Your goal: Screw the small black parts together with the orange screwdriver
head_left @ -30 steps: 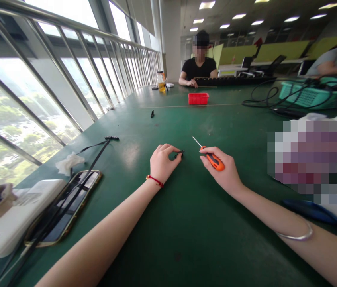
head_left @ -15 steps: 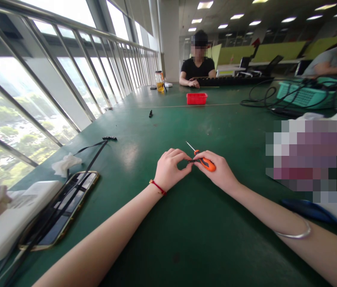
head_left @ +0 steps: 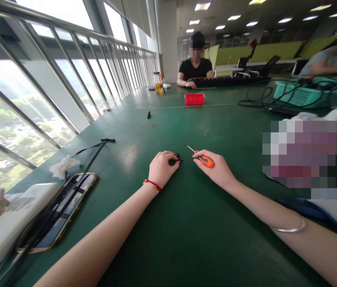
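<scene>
My left hand (head_left: 164, 169), with a red cord bracelet at its wrist, pinches a small black part (head_left: 178, 157) between thumb and fingers. What kind of part it is cannot be made out. In my right hand (head_left: 216, 169) lies a screwdriver (head_left: 206, 161) with an orange and grey handle, the fingers closed round it. Its thin metal shaft points up and to the left, away from me. A gap of green tabletop (head_left: 168, 215) separates the two hands, and the screwdriver's tip does not touch the black part.
On the left lie a phone (head_left: 75, 207) with black straps across it, a white device (head_left: 22, 215) and crumpled tissue (head_left: 63, 166). Ahead are a small black piece (head_left: 148, 115) and a red tray (head_left: 194, 99). A teal basket (head_left: 294, 95) with cables stands right; a person (head_left: 196, 67) sits opposite.
My hands have come apart. The left has shifted slightly left with the black part, which the right fingers no longer touch. The right hand still holds the screwdriver.
</scene>
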The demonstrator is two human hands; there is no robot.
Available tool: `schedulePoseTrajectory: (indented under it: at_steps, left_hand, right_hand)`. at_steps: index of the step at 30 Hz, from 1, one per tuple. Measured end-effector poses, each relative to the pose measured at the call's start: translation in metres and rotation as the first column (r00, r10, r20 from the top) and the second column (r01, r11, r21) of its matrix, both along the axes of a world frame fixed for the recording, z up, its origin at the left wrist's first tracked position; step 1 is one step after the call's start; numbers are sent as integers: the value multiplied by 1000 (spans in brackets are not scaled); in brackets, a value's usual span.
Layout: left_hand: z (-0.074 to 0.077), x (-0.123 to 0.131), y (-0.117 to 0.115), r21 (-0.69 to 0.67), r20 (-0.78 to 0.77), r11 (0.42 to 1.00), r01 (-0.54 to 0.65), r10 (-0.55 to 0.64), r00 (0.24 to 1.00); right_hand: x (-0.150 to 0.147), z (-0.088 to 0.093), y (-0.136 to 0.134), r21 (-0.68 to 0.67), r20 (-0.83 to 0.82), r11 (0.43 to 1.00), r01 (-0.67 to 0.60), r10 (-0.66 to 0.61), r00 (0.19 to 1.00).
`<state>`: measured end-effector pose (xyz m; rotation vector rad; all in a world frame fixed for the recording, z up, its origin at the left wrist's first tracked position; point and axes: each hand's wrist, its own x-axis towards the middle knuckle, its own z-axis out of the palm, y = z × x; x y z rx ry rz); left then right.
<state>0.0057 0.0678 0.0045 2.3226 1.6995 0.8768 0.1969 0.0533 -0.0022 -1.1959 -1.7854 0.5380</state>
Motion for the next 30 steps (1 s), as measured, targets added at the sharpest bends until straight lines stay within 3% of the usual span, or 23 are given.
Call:
schedulePoseTrajectory:
  at_steps: [3, 5, 10, 13, 18, 24, 30]
  left_hand:
    - [4, -14, 8, -5, 15, 998, -65, 65, 998]
    - [8, -33, 14, 1, 19, 985, -170, 170, 985]
    - [12, -89, 23, 24, -21, 888, -460, 460, 888]
    - [14, -110, 22, -14, -67, 840, -542, 540, 839]
    - [18, -122, 20, 45, 4, 812, -582, 582, 813]
    - [16, -134, 23, -112, 81, 819, -563, 572, 816]
    - [16, -139, 25, -129, 111, 842, -524, 537, 836]
  right_hand:
    - [0, 0, -1, -5, 3, 1000, -4, 4, 1000]
    - [0, 0, -1, -8, 5, 1000, -7, 7, 1000]
    - [0, 1, -2, -17, 29, 1000, -20, 20, 999]
    - [0, 2, -3, -31, 41, 999, -20, 22, 999]
    - [0, 2, -3, -38, 44, 999, -30, 32, 999]
    - [-1, 2, -4, -52, 48, 998, -27, 30, 998]
    - [-1, 2, -3, -58, 58, 998, -27, 30, 998]
